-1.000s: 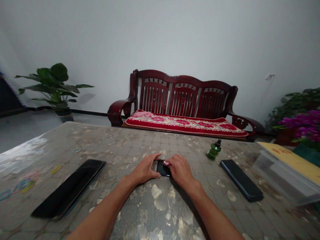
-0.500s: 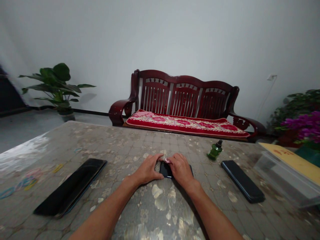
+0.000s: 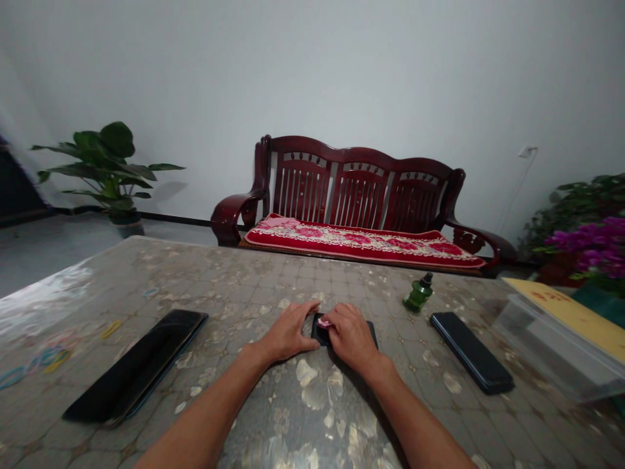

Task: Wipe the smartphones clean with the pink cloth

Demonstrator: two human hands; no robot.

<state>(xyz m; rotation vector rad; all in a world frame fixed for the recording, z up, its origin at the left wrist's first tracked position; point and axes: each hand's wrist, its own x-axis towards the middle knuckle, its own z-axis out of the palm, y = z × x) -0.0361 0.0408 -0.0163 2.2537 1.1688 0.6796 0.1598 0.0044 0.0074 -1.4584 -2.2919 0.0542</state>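
A dark smartphone (image 3: 323, 336) lies flat on the table between my hands, partly hidden by them. My left hand (image 3: 289, 332) grips its left end, with the thumb at the near edge and the fingers at the far edge. On top of the phone, my right hand (image 3: 352, 335) is closed on a small pink-and-white cloth (image 3: 323, 322) pressed to the surface. Most of the cloth is hidden under the fingers. To the right stands a green spray bottle (image 3: 418, 294) with a black top.
A large black tablet-like device (image 3: 139, 368) lies left, a dark phone (image 3: 471, 352) right. Colourful bands (image 3: 51, 355) lie far left. A clear plastic box (image 3: 551, 352) with a yellow sheet (image 3: 576, 312) stands at the right. Beyond the table (image 3: 234, 280) is a wooden bench (image 3: 359, 189).
My right hand has shifted slightly toward me over the phone, taking the cloth down and left. My left hand stays at the phone's left end.
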